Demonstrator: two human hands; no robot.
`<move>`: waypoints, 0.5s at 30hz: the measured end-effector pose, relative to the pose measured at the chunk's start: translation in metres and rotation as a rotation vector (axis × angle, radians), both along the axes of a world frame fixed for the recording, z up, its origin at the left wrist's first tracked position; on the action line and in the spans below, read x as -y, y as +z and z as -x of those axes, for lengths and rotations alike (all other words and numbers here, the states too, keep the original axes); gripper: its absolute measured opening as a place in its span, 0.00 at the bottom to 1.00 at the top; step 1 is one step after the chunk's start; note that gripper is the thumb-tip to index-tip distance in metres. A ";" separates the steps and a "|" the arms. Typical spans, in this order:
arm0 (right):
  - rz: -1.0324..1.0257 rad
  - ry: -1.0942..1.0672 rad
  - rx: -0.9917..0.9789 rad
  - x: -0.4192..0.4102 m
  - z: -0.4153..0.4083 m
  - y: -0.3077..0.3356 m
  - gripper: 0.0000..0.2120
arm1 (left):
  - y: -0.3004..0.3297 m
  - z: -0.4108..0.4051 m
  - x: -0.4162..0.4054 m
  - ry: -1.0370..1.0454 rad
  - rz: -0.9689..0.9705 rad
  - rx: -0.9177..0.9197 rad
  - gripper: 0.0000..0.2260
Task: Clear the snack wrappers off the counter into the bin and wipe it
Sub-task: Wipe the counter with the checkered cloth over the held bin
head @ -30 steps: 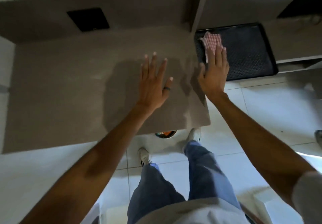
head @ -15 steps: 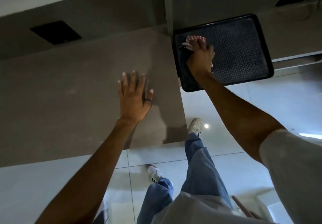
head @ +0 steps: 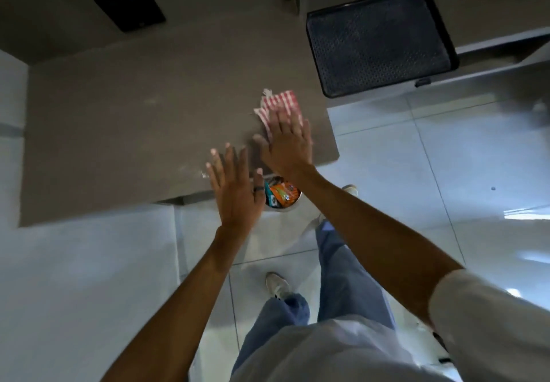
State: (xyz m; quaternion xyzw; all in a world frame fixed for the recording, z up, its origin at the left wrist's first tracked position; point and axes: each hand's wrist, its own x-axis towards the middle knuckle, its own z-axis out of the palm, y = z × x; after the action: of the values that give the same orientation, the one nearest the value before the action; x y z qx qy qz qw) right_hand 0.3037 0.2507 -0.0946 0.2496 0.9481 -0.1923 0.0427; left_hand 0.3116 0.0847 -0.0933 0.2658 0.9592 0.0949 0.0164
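Note:
A red-and-white checked cloth (head: 279,103) lies flat on the brown counter (head: 134,119), near its right end. My right hand (head: 287,143) presses flat on the cloth's near part, fingers together. My left hand (head: 236,188) hovers flat with fingers spread over the counter's front edge, holding nothing. A small round bin (head: 282,198) stands on the floor just below the counter's front edge, between my wrists, with orange and teal snack wrappers (head: 281,194) inside. No wrappers show on the counter.
A black textured tray (head: 378,39) sits on a lower shelf to the right of the counter. A black square panel (head: 129,8) is set in the surface behind the counter. White tiled floor (head: 416,158) and my legs are below.
My right hand took the cloth off the black tray and brought it onto the counter's right end. My left hand drew back to the counter's front edge.

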 end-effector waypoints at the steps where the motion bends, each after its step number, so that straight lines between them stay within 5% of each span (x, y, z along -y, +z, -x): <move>1: -0.001 -0.009 -0.001 0.008 -0.002 0.004 0.39 | -0.004 -0.010 0.009 -0.009 0.020 -0.007 0.29; 7: -0.100 0.110 -0.216 0.064 -0.090 -0.014 0.31 | -0.041 -0.059 0.049 -0.070 -0.034 -0.039 0.29; 12: 0.034 0.231 0.130 0.087 -0.178 -0.104 0.29 | -0.113 -0.098 0.072 -0.044 0.125 0.249 0.32; 15: 0.257 -0.001 0.275 0.081 -0.179 -0.178 0.29 | -0.180 -0.105 0.078 0.059 0.173 0.454 0.32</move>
State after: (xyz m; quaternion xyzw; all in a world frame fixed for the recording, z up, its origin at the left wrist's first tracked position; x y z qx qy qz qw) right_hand 0.4830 0.1702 -0.2725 0.2667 0.9008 -0.2760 0.2033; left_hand 0.4167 0.0065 -0.2735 0.2070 0.9429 0.0701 0.2513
